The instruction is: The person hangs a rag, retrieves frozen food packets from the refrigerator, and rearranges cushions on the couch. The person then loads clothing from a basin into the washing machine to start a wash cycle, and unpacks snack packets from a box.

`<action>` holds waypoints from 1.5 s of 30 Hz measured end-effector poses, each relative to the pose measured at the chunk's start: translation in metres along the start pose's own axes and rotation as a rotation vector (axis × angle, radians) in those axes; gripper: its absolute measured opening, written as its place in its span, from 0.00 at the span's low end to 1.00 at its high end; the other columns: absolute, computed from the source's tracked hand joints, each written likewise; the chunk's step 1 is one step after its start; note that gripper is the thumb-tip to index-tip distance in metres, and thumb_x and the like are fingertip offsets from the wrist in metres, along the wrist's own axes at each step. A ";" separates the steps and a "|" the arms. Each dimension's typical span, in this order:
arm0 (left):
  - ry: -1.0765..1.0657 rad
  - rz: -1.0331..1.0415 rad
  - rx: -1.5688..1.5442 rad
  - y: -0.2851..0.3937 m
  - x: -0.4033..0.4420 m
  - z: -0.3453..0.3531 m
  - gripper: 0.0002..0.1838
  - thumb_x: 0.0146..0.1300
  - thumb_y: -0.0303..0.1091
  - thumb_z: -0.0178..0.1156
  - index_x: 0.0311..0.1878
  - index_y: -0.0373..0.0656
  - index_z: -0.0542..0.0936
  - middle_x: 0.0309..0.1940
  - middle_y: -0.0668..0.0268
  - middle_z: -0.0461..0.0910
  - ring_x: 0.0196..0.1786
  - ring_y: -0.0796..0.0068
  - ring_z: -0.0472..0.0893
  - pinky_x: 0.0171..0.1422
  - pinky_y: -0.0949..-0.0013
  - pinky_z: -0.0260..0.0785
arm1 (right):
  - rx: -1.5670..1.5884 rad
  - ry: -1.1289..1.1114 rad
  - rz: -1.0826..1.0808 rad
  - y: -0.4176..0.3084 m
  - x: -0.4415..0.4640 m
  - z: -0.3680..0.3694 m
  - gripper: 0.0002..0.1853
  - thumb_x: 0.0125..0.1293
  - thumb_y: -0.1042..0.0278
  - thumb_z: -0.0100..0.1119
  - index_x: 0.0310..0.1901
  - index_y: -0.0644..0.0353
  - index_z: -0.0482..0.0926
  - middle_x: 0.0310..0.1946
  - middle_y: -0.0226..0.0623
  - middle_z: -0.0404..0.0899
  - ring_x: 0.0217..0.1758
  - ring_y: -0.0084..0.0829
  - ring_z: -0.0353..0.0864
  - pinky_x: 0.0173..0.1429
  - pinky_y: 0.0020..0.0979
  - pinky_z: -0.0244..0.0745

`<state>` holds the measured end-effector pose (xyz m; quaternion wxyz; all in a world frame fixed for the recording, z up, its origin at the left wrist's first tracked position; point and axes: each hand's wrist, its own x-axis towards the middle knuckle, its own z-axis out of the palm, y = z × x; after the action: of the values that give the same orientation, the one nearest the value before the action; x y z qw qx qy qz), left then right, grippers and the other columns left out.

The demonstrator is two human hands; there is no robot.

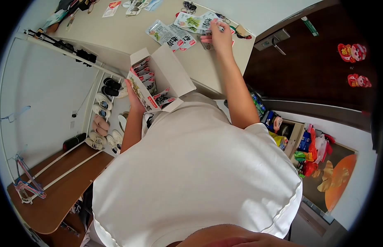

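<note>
My left hand [135, 98] is closed around the side of an open white cardboard box [179, 76], which it holds tilted in front of my body. Several snack packets [149, 84] with dark lettering and red marks stand inside the box, and its flaps are folded out. My right hand [221, 38] is over the table, its fingers bent at the edge of a white and green snack packet [208, 18] that it appears to grip. More snack packets [160, 32] lie overlapping to the left of that hand, some silvery grey with red corners. My right fingertips are partly hard to make out.
The pale tabletop [113, 29] carries papers [138, 6] and keys [188, 7] near its far edge. A dark door [306, 61] with a metal handle [277, 44] is at the right. Shoes [103, 103] fill a rack on the left; bagged goods [311, 146] sit at the right.
</note>
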<state>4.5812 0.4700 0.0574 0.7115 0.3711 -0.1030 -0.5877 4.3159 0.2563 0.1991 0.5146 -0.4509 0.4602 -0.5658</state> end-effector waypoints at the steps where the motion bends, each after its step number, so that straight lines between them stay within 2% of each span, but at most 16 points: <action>1: -0.027 0.003 -0.014 0.000 -0.001 0.000 0.43 0.74 0.75 0.43 0.76 0.49 0.69 0.68 0.63 0.76 0.66 0.59 0.77 0.72 0.52 0.70 | -0.046 -0.038 -0.028 -0.001 -0.002 0.001 0.23 0.76 0.56 0.61 0.59 0.70 0.76 0.45 0.47 0.85 0.31 0.34 0.89 0.33 0.31 0.87; 6: -0.052 0.009 -0.051 -0.002 -0.006 0.008 0.43 0.75 0.73 0.44 0.79 0.49 0.66 0.72 0.62 0.73 0.69 0.58 0.74 0.75 0.52 0.66 | -0.605 -0.027 -0.287 -0.006 -0.014 -0.011 0.27 0.72 0.58 0.64 0.65 0.68 0.72 0.50 0.47 0.87 0.35 0.33 0.91 0.40 0.36 0.84; 8: -0.055 0.001 -0.064 -0.002 -0.005 0.008 0.43 0.75 0.73 0.44 0.79 0.49 0.66 0.72 0.62 0.73 0.70 0.58 0.74 0.75 0.52 0.66 | -0.847 0.072 -0.615 0.001 -0.013 -0.017 0.28 0.70 0.58 0.65 0.67 0.63 0.73 0.50 0.43 0.87 0.39 0.30 0.90 0.43 0.38 0.83; 12: 0.029 0.024 0.002 -0.003 -0.005 0.017 0.45 0.71 0.78 0.44 0.74 0.49 0.72 0.66 0.62 0.78 0.64 0.58 0.78 0.70 0.51 0.71 | -0.865 0.087 -0.663 -0.018 -0.043 -0.019 0.26 0.71 0.60 0.63 0.66 0.61 0.75 0.49 0.42 0.87 0.40 0.28 0.86 0.42 0.35 0.82; 15: 0.022 0.046 0.017 -0.005 -0.007 0.020 0.46 0.71 0.78 0.43 0.75 0.49 0.71 0.68 0.62 0.77 0.66 0.57 0.77 0.72 0.51 0.70 | -0.654 -0.246 -0.483 -0.029 -0.075 -0.021 0.25 0.72 0.62 0.63 0.67 0.61 0.76 0.50 0.43 0.86 0.36 0.28 0.82 0.43 0.35 0.83; 17: -0.011 0.037 -0.016 -0.003 -0.004 0.018 0.46 0.71 0.78 0.43 0.76 0.49 0.71 0.69 0.62 0.77 0.67 0.57 0.77 0.72 0.52 0.70 | -0.373 -0.695 -0.031 -0.030 -0.096 -0.017 0.25 0.74 0.64 0.62 0.71 0.55 0.74 0.58 0.41 0.84 0.41 0.25 0.84 0.46 0.29 0.82; 18: -0.013 0.026 -0.016 -0.002 -0.003 0.017 0.46 0.71 0.78 0.43 0.76 0.49 0.71 0.68 0.63 0.78 0.66 0.58 0.78 0.72 0.53 0.70 | -0.361 -0.700 0.021 -0.031 -0.109 -0.010 0.27 0.74 0.64 0.64 0.72 0.52 0.73 0.64 0.42 0.80 0.54 0.31 0.83 0.55 0.33 0.81; 19: -0.006 0.028 -0.017 -0.001 -0.003 0.016 0.46 0.71 0.78 0.43 0.76 0.49 0.71 0.68 0.63 0.78 0.66 0.58 0.78 0.72 0.53 0.70 | -0.359 -0.707 0.024 -0.029 -0.117 -0.004 0.27 0.74 0.64 0.64 0.72 0.52 0.73 0.64 0.42 0.80 0.54 0.31 0.83 0.55 0.33 0.81; 21: -0.020 0.041 -0.012 0.000 -0.001 0.015 0.46 0.71 0.79 0.43 0.75 0.50 0.72 0.66 0.64 0.79 0.64 0.60 0.80 0.70 0.55 0.71 | -0.681 -0.509 -0.715 -0.025 -0.130 0.003 0.28 0.73 0.61 0.64 0.71 0.57 0.73 0.70 0.47 0.74 0.66 0.44 0.77 0.68 0.40 0.76; 22: -0.014 0.014 -0.040 -0.001 0.004 0.009 0.44 0.69 0.79 0.44 0.71 0.52 0.76 0.62 0.67 0.82 0.60 0.64 0.82 0.66 0.58 0.74 | -0.746 -0.514 -0.827 -0.041 -0.137 0.007 0.31 0.69 0.64 0.66 0.73 0.56 0.71 0.76 0.47 0.66 0.78 0.49 0.66 0.77 0.44 0.65; 25: 0.071 -0.008 0.069 0.009 -0.004 0.015 0.42 0.69 0.79 0.45 0.65 0.53 0.80 0.55 0.70 0.85 0.55 0.68 0.84 0.61 0.60 0.77 | -0.716 -0.610 -1.063 -0.065 -0.136 0.025 0.36 0.63 0.67 0.69 0.73 0.55 0.70 0.75 0.46 0.67 0.78 0.49 0.66 0.78 0.45 0.64; 28: -0.010 -0.095 0.060 0.013 -0.002 -0.001 0.39 0.71 0.77 0.46 0.63 0.53 0.80 0.52 0.71 0.86 0.51 0.71 0.85 0.57 0.63 0.79 | -0.751 -0.736 -0.981 -0.068 -0.152 0.054 0.39 0.58 0.74 0.69 0.74 0.55 0.70 0.76 0.37 0.67 0.79 0.45 0.65 0.78 0.44 0.64; 34: -0.016 -0.134 0.067 0.017 0.000 0.001 0.39 0.71 0.77 0.46 0.60 0.52 0.82 0.47 0.70 0.87 0.47 0.70 0.87 0.54 0.62 0.81 | -0.979 -0.527 -1.052 -0.016 -0.148 0.058 0.30 0.57 0.73 0.69 0.65 0.55 0.79 0.68 0.40 0.75 0.73 0.44 0.73 0.73 0.44 0.71; 40: -0.103 -0.197 -0.068 0.014 -0.002 -0.003 0.39 0.72 0.75 0.46 0.64 0.51 0.79 0.51 0.68 0.87 0.49 0.70 0.87 0.54 0.63 0.83 | -1.028 -0.482 -1.014 -0.002 -0.185 0.063 0.28 0.62 0.70 0.67 0.66 0.55 0.79 0.66 0.40 0.76 0.68 0.47 0.75 0.72 0.44 0.71; 42: -0.221 -0.147 0.040 0.009 0.005 -0.015 0.41 0.74 0.74 0.42 0.74 0.50 0.71 0.65 0.63 0.79 0.64 0.61 0.80 0.67 0.53 0.77 | -1.005 -0.468 -0.965 -0.002 -0.193 0.064 0.28 0.64 0.71 0.65 0.67 0.56 0.78 0.67 0.42 0.76 0.67 0.49 0.75 0.72 0.45 0.71; 45: -0.269 -0.207 -0.068 0.007 0.008 -0.012 0.40 0.76 0.72 0.42 0.75 0.49 0.70 0.65 0.63 0.79 0.65 0.62 0.80 0.68 0.51 0.76 | -0.821 -0.465 -0.871 -0.019 -0.204 0.056 0.26 0.66 0.72 0.62 0.67 0.58 0.78 0.66 0.45 0.76 0.65 0.50 0.76 0.70 0.45 0.72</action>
<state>4.5955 0.4682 0.0512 0.6389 0.2736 -0.1387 -0.7055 4.3808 0.4576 0.2203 0.1095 -0.8677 0.2905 -0.3883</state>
